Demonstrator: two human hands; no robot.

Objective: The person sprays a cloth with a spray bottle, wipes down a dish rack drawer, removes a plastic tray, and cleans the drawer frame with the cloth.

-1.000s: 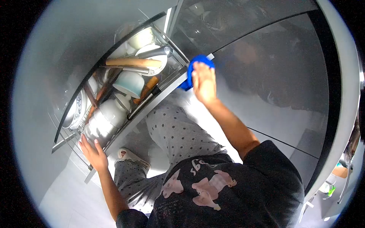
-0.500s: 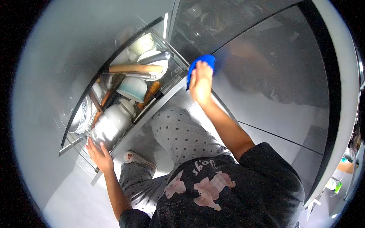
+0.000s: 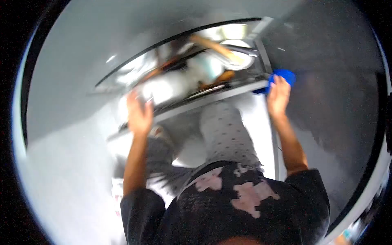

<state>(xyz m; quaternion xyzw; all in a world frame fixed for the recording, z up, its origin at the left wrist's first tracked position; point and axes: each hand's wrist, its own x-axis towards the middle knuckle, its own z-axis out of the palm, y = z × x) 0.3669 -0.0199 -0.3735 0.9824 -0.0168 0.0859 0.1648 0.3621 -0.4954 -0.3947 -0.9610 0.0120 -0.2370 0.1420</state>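
Note:
Blur from motion softens the view. My right hand (image 3: 279, 96) grips a blue cloth (image 3: 287, 76) at the right front corner of a pulled-out drawer (image 3: 212, 96). At the drawer's left end, my left hand (image 3: 140, 116) has its fingers apart and lies against or just over a stack of white bowls (image 3: 165, 87); whether it touches them I cannot tell. Beside the stack, inside the drawer, is a pale blue-white bowl (image 3: 207, 67). A light wooden handle (image 3: 216, 48) and a black handle (image 3: 245, 50) lie across a white dish (image 3: 243, 61).
The drawer's dark curved rim (image 3: 175, 38) runs along the far side. A dark glossy panel (image 3: 326, 98) stands to the right, with a grey surface (image 3: 81, 73) at left. Below the drawer are my legs in dotted trousers (image 3: 228, 134) and a pale floor (image 3: 73, 183).
The whole view has turned, so the drawer now lies more level and farther right. My right hand still holds the cloth near the drawer corner; my left stays by the white bowls.

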